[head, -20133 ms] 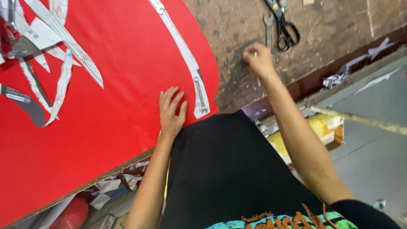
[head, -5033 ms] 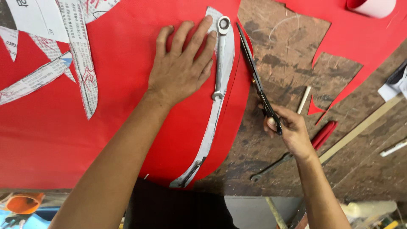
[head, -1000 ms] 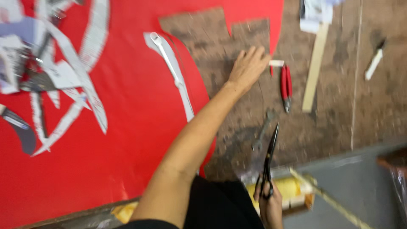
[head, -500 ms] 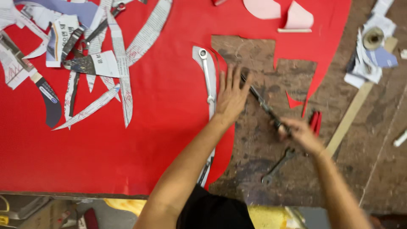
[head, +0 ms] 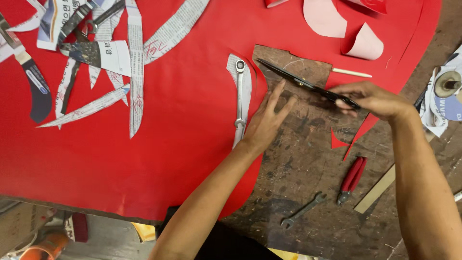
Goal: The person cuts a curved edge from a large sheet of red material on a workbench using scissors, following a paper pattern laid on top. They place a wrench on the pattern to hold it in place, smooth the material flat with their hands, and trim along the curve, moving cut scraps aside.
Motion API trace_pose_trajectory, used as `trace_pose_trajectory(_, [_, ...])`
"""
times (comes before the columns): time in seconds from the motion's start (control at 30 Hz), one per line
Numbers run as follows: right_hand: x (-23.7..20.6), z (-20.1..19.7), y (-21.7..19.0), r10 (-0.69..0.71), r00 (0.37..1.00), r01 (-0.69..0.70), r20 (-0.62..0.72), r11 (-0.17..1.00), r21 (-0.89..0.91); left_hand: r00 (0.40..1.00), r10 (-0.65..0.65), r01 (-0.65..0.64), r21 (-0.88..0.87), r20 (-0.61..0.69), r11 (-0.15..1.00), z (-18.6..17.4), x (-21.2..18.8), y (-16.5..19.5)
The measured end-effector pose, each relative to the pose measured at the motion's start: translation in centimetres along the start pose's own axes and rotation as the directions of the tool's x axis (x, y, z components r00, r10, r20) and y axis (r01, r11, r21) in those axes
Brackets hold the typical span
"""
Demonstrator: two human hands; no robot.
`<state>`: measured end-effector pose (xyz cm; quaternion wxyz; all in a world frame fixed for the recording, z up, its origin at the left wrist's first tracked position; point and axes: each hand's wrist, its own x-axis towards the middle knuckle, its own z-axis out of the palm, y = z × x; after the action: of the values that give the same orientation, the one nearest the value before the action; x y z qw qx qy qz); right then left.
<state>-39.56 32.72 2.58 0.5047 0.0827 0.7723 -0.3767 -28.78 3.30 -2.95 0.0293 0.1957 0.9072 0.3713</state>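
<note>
scarred wooden worktop (head: 308,159), red sheet (head: 144,144) over left part. left hand (head: 267,120) flat, fingers spread, pinning sheet's cut edge beside ratchet wrench (head: 239,91) on paper template (head: 245,96). right hand (head: 373,98) closed round scissors (head: 308,86) handles, blades open at edge. best keep sheet taut, cut close along curve.

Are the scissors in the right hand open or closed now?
Closed, as far as I can see: the scissors show one thin dark line to the tip, with no gap between blades. The right hand covers the handles.

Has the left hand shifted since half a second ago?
Barely: the left hand still presses beside the ratchet wrench at the red sheet's cut edge.
</note>
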Motion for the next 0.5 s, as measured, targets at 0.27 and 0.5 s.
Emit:
trace_pose_trajectory(0.27, [2.6,-0.7,-3.5,-0.142,0.987,0.147,0.08,0.987,-0.057,0.988,0.137,-0.134,0.042,-0.075,0.99,1.2,-0.1,-1.2])
trace_pose_trajectory(0.5, [2.7,-0.9,-3.1,-0.175,0.981,0.176,0.089,0.984,-0.007,0.99,0.132,-0.129,0.065,-0.051,0.99,1.3,-0.2,-1.0])
